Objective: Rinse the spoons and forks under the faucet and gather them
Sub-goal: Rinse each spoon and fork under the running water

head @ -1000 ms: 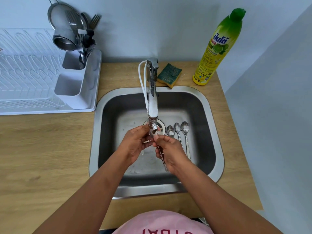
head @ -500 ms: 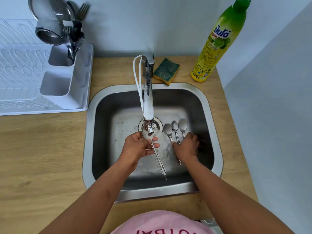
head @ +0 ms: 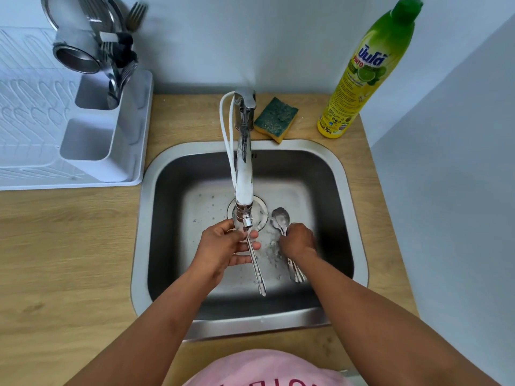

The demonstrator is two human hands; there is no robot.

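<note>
My left hand (head: 225, 246) holds a steel utensil (head: 257, 271) under the faucet (head: 244, 174) spout; its handle points toward me and its head is hidden by my fingers. My right hand (head: 296, 240) is closed around a bunch of spoons (head: 281, 218) in the steel sink (head: 345, 190), to the right of the drain. Their bowls stick out beyond my fingers and their handles show below my wrist. Water drops lie on the sink floor.
A white dish rack (head: 33, 129) with a cutlery holder (head: 94, 146) full of forks, spoons and a strainer stands at the back left. A green-yellow sponge (head: 276, 118) and a dish soap bottle (head: 365, 73) sit behind the sink. A wall closes the right side.
My right hand let go of the utensil under the faucet, moved right to the spoons on the sink floor and closed on them, gathering them. My left hand kept the utensil.
</note>
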